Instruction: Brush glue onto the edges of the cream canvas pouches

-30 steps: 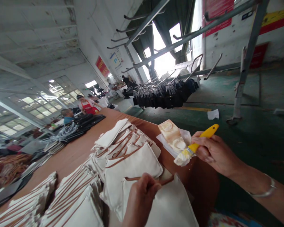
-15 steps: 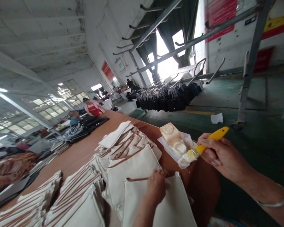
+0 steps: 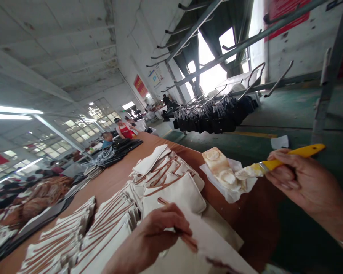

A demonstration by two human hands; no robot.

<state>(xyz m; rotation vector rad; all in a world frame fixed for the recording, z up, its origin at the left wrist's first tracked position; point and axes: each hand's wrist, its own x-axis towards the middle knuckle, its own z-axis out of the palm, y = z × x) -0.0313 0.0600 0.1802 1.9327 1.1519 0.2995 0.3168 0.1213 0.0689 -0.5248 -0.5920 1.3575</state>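
My left hand (image 3: pixel 157 232) grips the brown-trimmed edge of a cream fabric piece (image 3: pixel 217 243), which is tilted up from the pile at the bottom centre. In my right hand (image 3: pixel 303 179) is a yellow-handled brush (image 3: pixel 300 153), its bristles coated with whitish paste. The bristle tip is at the paste-smeared plastic container (image 3: pixel 216 161), lying on a white sheet (image 3: pixel 231 196) at the table's right edge. More cream pieces (image 3: pixel 174 192) with brown trim lie stacked beyond my left hand.
Rows of cream pieces (image 3: pixel 60 236) lie left on the brown table (image 3: pixel 114 180). Black items (image 3: pixel 125 148) are piled farther off, near a person in a red apron (image 3: pixel 127 130). A metal rack (image 3: pixel 205 68) with hanging black goods (image 3: pixel 217 118) stands beyond the table.
My left hand has come nearer and lifted the front cream piece by its trimmed edge. The brush has moved right and its handle lies flatter. The view has shifted.
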